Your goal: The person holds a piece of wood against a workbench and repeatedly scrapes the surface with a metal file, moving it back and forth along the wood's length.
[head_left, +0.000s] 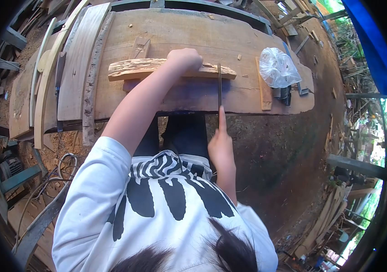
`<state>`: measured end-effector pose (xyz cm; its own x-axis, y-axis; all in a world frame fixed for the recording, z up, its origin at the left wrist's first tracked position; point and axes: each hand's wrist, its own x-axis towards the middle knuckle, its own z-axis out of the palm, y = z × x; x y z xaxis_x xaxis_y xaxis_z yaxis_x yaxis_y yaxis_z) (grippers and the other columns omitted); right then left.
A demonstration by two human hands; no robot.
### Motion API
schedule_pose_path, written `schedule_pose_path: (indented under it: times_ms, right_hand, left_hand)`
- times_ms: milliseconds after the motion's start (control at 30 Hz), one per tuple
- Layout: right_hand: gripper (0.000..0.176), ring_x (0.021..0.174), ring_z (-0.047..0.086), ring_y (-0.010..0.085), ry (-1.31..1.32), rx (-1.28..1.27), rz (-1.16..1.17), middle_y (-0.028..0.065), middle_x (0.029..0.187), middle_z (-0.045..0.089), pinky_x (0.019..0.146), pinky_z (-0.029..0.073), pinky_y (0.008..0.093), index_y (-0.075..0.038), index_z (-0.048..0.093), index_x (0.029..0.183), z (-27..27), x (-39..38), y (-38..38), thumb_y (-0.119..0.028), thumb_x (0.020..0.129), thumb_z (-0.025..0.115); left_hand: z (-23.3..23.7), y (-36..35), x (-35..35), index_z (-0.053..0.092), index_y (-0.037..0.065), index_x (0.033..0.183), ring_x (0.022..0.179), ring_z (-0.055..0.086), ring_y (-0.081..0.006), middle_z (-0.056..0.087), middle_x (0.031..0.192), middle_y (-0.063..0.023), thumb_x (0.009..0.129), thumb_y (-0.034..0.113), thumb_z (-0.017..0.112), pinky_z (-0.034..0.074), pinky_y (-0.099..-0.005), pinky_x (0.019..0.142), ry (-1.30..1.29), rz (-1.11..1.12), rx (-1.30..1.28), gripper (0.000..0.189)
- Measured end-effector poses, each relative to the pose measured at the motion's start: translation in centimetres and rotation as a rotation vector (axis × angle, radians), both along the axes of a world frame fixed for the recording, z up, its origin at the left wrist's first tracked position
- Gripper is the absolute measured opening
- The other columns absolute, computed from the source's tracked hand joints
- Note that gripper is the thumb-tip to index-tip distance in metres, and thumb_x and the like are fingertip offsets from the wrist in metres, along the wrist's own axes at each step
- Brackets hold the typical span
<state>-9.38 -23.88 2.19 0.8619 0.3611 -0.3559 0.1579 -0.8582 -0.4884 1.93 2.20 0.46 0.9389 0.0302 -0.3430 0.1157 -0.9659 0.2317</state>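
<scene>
A long piece of wood [143, 67] with a rough, splintery top lies across the workbench, raised on a darker block [132, 85]. My left hand [185, 60] is closed over it right of its middle, pressing from above. My right hand [221, 147], in front of the bench edge, is wrapped round the handle of a saw [219, 88], its index finger stretched along it. The thin dark blade is seen edge-on and crosses the wood near its right end. How deep the blade sits in the wood cannot be made out. The handle is mostly hidden by my fingers.
Long boards [77, 68] and a bark-edged strip [96, 72] lie at the bench's left. A clear plastic bag [278, 68] rests at the right beside a short wood strip [265, 90]. Small offcuts lie behind the wood. Cables [68, 158] hang at the lower left.
</scene>
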Motion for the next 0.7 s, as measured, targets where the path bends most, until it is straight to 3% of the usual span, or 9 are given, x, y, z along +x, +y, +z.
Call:
schedule_pose_path:
  times_ms: [100,200,367,467,533,700]
  right_hand:
    - [0.08,0.091,0.066,0.0489,0.103,-0.046,-0.077,0.0346,0.09,0.065,0.078,0.049,0.0582,-0.035,0.004,0.158,1.0,-1.5,-1.5,0.0,0.096,0.042]
    - [0.074,0.089,0.066,0.0487,0.043,-0.033,-0.084,0.0327,0.09,0.066,0.079,0.049,0.0548,-0.037,0.006,0.158,1.1,0.2,-1.0,-0.006,0.101,0.041]
    - [0.073,0.09,0.066,0.0471,0.021,-0.096,-0.111,0.0333,0.09,0.065,0.078,0.047,0.0564,-0.039,0.009,0.157,1.5,2.8,-1.1,-0.007,0.101,0.042]
    - [0.075,0.089,0.066,0.0476,-0.013,-0.059,0.034,0.0323,0.092,0.066,0.076,0.051,0.0572,-0.038,0.009,0.157,1.2,1.7,-2.4,-0.006,0.099,0.043]
    - [0.075,0.087,0.066,0.0475,0.025,-0.074,0.029,0.032,0.089,0.066,0.074,0.05,0.0576,-0.039,0.01,0.157,0.7,0.9,-2.6,-0.006,0.099,0.044]
    - [0.078,0.081,0.066,0.047,-0.01,-0.039,0.014,0.0302,0.082,0.066,0.07,0.05,0.0567,-0.037,0.01,0.157,-2.0,-0.1,-3.2,-0.004,0.097,0.046]
  left_hand:
    - [-0.1,0.1,0.2,0.071,0.004,0.11,0.107,0.067,-0.0362,0.069,0.113,-0.0194,0.092,0.015,0.053,0.056,-0.0464,0.088,0.029,-0.002,-0.03,0.028]
    - [-0.1,0.2,0.4,0.07,0.003,0.11,0.105,0.067,-0.0373,0.069,0.113,-0.0212,0.093,0.015,0.05,0.055,-0.0466,0.088,-0.052,0.027,-0.017,0.029]
    - [-2.1,1.5,2.6,0.069,0.001,0.109,0.106,0.067,-0.0378,0.068,0.112,-0.023,0.093,0.014,0.05,0.055,-0.0462,0.088,-0.019,0.039,-0.048,0.029]
    - [-0.8,0.8,1.4,0.069,0.001,0.108,0.105,0.067,-0.0372,0.069,0.112,-0.0218,0.093,0.014,0.05,0.055,-0.0467,0.088,-0.041,-0.028,0.028,0.028]
    - [0.4,-0.2,0.3,0.068,0.008,0.12,0.114,0.065,-0.032,0.066,0.126,-0.0146,0.094,0.016,0.047,0.055,-0.0451,0.092,-0.024,0.01,0.074,0.034]
    - [0.0,-0.6,-0.2,0.071,0.007,0.11,0.107,0.068,-0.0321,0.07,0.116,-0.0138,0.094,0.017,0.043,0.057,-0.0444,0.087,-0.072,0.056,0.049,0.033]
